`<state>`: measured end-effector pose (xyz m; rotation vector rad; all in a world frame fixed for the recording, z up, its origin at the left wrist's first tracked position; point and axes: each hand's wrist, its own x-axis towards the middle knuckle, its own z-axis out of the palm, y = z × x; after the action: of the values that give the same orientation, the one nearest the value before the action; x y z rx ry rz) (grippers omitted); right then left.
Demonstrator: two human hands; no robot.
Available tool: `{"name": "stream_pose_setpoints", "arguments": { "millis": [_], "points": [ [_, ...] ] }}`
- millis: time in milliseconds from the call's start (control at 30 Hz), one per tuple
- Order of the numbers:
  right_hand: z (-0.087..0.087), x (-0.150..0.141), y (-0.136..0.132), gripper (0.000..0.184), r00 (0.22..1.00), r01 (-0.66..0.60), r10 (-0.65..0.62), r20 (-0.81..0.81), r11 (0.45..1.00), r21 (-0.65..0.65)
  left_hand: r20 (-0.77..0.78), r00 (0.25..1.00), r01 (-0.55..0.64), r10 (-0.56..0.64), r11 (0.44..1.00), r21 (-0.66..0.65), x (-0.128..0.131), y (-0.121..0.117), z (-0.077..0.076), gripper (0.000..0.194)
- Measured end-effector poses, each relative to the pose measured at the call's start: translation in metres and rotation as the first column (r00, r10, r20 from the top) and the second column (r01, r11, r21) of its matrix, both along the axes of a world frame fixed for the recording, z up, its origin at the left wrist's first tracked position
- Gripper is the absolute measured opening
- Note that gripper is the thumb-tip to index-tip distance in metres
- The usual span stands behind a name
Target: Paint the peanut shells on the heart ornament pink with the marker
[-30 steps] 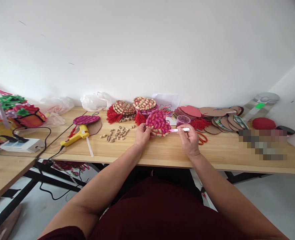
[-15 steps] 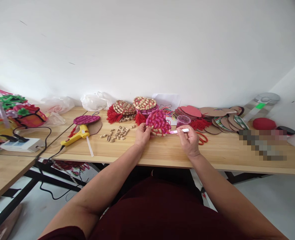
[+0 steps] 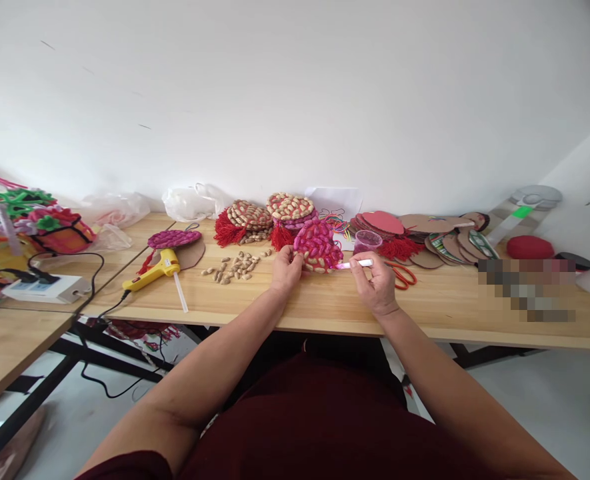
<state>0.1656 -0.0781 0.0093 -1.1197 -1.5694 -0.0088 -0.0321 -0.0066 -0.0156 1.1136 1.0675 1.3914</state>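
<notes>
My left hand (image 3: 289,268) grips the near left edge of a round disc covered in peanuts (image 3: 317,244), holding it tilted above the table. Most of its peanuts are painted magenta; those along the near edge are still pale. In my right hand (image 3: 376,285) is a white-handled paintbrush (image 3: 361,264), pinched between thumb and fingers. The brush's pink tip touches the disc's right edge. Just behind my right hand stands a clear cup of purple paint (image 3: 368,240). Scissors with orange-red handles (image 3: 403,276) lie beside that hand, partly hidden by it.
Loose peanuts (image 3: 235,267) lie left of my left hand. Farther left are a yellow glue gun (image 3: 152,272) and a magenta peanut disc (image 3: 173,239). Peanut discs with red tassels (image 3: 247,217) stand behind. Cardboard rounds (image 3: 435,225) are stacked at right. A white power strip (image 3: 47,289) sits far left.
My right hand and the brush have shifted slightly left, and more of the scissors shows. The left hand keeps its hold on the disc.
</notes>
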Motion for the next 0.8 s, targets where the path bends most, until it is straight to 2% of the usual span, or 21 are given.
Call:
{"name": "stream_pose_setpoints", "arguments": {
  "millis": [233,400,667,800],
  "points": [
    [0.0014,0.0008,-0.0002,0.012,0.998,0.047,-0.047,-0.032,0.999,0.013,0.005,1.0,0.006,-0.006,1.0,-0.004,0.0002,0.0,0.0006,0.014],
    [-0.0007,0.0025,0.0012,0.015,0.998,0.0,-0.001,-0.055,1.0,-0.008,0.01,1.0,0.01,-0.009,1.0,-0.01,0.0003,0.0,0.0009,0.014],
    [-0.0026,0.0036,0.0034,0.016,0.997,-0.009,0.009,-0.081,1.0,0.004,0.024,1.0,0.012,-0.012,1.0,-0.016,0.0002,-0.0014,0.0026,0.013],
    [-0.0019,0.0047,0.003,0.015,0.995,0.035,-0.032,-0.093,0.999,0.035,0.032,0.999,0.01,-0.009,1.0,-0.016,0.0001,-0.002,0.0034,0.012]
  ]
}}
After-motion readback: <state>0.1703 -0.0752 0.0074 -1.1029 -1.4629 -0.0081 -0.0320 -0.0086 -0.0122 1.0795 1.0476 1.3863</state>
